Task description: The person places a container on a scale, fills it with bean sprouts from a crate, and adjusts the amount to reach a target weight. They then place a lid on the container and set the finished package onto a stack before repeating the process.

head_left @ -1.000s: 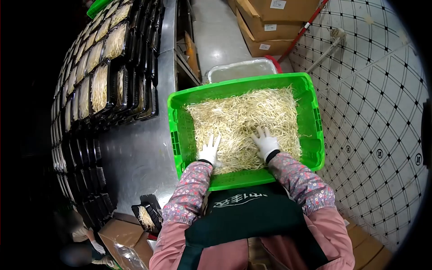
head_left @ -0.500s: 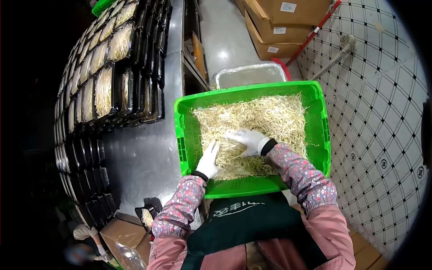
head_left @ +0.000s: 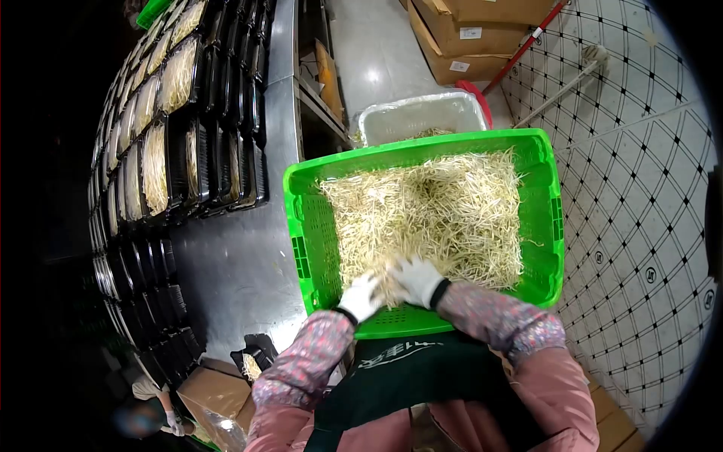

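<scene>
A green plastic crate (head_left: 553, 226) stands in front of me, spread with pale bean sprouts (head_left: 474, 196). My left hand (head_left: 360, 298), in a white glove, is at the crate's near side, its fingers curled into the sprouts. Close beside it, my right hand (head_left: 417, 281), also gloved in white, has its fingers bent over a bunch of sprouts. That bunch sits between the two hands and is blurred by motion. The fingertips are partly sunk among the sprouts. A hollow shows in the sprouts toward the back.
Black trays of sprouts (head_left: 156, 167) are stacked on the metal table (head_left: 226, 264) at left. A lined tub (head_left: 422, 113) sits behind the crate. Cardboard boxes (head_left: 482, 41) and a red pole (head_left: 520, 54) stand beyond. Another person's gloved hand (head_left: 175, 423) shows at lower left.
Both hands have moved toward me to the crate's near edge and closer together, drawing sprouts with them. The sprouts at the middle and back are now uncovered.
</scene>
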Demonstrator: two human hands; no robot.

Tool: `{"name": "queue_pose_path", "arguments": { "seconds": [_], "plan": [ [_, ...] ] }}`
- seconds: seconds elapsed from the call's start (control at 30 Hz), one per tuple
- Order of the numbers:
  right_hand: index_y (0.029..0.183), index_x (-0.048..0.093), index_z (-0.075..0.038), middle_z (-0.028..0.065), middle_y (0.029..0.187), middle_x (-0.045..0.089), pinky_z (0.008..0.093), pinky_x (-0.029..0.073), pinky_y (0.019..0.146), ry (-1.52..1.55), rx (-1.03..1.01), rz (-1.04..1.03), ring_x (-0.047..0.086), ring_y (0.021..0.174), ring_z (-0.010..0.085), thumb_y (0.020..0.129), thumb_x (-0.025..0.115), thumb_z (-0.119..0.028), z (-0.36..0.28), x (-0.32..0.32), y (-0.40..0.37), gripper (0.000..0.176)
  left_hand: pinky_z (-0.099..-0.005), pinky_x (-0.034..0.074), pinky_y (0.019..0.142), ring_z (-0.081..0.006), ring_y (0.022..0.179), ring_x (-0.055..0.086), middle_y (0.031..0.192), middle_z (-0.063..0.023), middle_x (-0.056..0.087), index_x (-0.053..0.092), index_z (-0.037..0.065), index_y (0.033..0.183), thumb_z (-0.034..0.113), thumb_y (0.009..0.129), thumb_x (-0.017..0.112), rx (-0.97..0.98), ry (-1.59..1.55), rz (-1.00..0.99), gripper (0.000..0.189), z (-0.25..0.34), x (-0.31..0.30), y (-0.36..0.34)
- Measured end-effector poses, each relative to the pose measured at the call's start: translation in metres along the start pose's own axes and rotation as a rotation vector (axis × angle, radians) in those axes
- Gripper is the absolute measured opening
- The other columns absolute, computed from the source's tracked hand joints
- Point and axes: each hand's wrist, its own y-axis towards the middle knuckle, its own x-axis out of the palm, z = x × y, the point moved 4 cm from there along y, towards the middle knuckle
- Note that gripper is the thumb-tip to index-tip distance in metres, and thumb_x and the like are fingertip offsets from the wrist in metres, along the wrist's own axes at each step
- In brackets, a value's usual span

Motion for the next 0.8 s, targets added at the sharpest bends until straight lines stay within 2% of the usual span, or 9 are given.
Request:
{"name": "queue_pose_path", "arguments": {
  "seconds": [0.13,0.23,0.3,0.4,0.47,0.53,0.63,0.77,0.8],
  "plan": [
    [0.141,0.042,-0.014,0.0206,0.144,0.037,0.0455,0.047,0.098,0.213,-0.229,0.118,0.052,0.119,0.0407,0.084,0.065,-0.044,0.022,-0.007,-0.01,0.069,-0.0396,0.033,0.112,-0.0339,0.136,0.039,0.148,-0.0182,0.04,0.051,0.012,0.138,0.03,0.086,0.069,0.034,-0.254,-0.086,0.058,-0.009,-0.023,-0.019],
    [0.134,0.051,-0.011,0.0187,0.12,0.058,0.0424,0.049,0.092,0.38,0.11,0.163,0.059,0.106,0.031,0.087,0.06,-0.032,0.055,-0.061,0.047,0.052,-0.0406,0.026,0.116,-0.033,0.139,0.035,0.148,-0.0202,0.039,0.045,0.008,0.141,0.032,0.087,0.066,-0.052,-0.274,0.338,0.063,-0.008,-0.064,0.023],
    [0.141,0.043,-0.017,0.0155,0.138,0.048,0.0524,0.045,0.096,-0.028,0.112,0.439,0.047,0.125,0.0318,0.087,0.062,-0.041,0.061,-0.072,0.082,0.062,-0.0426,0.026,0.116,-0.0378,0.141,0.026,0.155,-0.0218,0.022,0.032,0.009,0.148,0.038,0.083,0.071,-0.085,-0.232,0.575,0.081,-0.014,-0.058,0.054],
    [0.146,0.039,-0.02,0.0176,0.15,0.034,0.0567,0.04,0.102,-0.067,0.242,0.438,0.037,0.134,0.0394,0.082,0.063,-0.054,0.052,-0.044,0.088,0.076,-0.0506,0.025,0.115,-0.0491,0.138,0.024,0.157,-0.0244,0.014,0.026,0.011,0.151,0.058,0.07,0.074,-0.17,-0.055,0.244,0.105,-0.027,-0.01,0.056],
    [0.142,0.044,-0.02,0.0182,0.15,0.032,0.0565,0.039,0.103,-0.074,0.041,0.017,0.034,0.135,0.0403,0.08,0.064,-0.056,0.035,0.016,0.081,0.074,-0.0479,0.029,0.114,-0.0452,0.14,0.024,0.155,-0.0263,0.018,0.03,0.009,0.149,0.06,0.071,0.073,-0.174,0.104,-0.207,0.103,0.021,-0.024,0.014],
    [0.139,0.049,-0.018,0.0187,0.149,0.033,0.0563,0.04,0.103,-0.102,-0.102,-0.198,0.036,0.134,0.0403,0.079,0.065,-0.053,-0.005,-0.013,-0.002,0.071,-0.0466,0.03,0.113,-0.0418,0.138,0.031,0.151,-0.0255,0.028,0.038,0.012,0.146,0.057,0.072,0.074,-0.123,-0.119,-0.268,0.094,-0.004,0.004,-0.01],
    [0.145,0.038,-0.023,0.0195,0.152,0.029,0.0607,0.038,0.101,0.006,-0.144,-0.037,0.036,0.134,0.0429,0.079,0.068,-0.046,0.017,0.017,-0.035,0.076,-0.0442,0.033,0.112,-0.042,0.137,0.034,0.149,-0.0249,0.032,0.04,0.013,0.144,0.045,0.073,0.078,-0.038,-0.177,-0.193,0.087,-0.009,-0.005,-0.02],
    [0.143,0.039,-0.02,0.0183,0.146,0.037,0.0525,0.046,0.096,-0.026,-0.057,0.092,0.045,0.125,0.0395,0.075,0.076,-0.035,0.028,0.015,-0.02,0.079,-0.0481,0.035,0.11,-0.0477,0.134,0.034,0.156,-0.0236,0.014,0.007,0.018,0.155,0.045,0.061,0.085,-0.12,0.012,-0.096,0.126,0.009,-0.006,0.003],
    [0.143,0.04,-0.02,0.0181,0.144,0.039,0.0502,0.047,0.094,0.032,-0.096,0.062,0.047,0.122,0.0382,0.076,0.075,-0.034,0.035,0.025,-0.004,0.077,-0.0462,0.04,0.106,-0.0458,0.129,0.042,0.153,-0.0238,0.022,0.014,0.017,0.154,0.04,0.066,0.083,-0.113,0.101,-0.08,0.115,0.016,-0.011,0.012]
  ]
}}
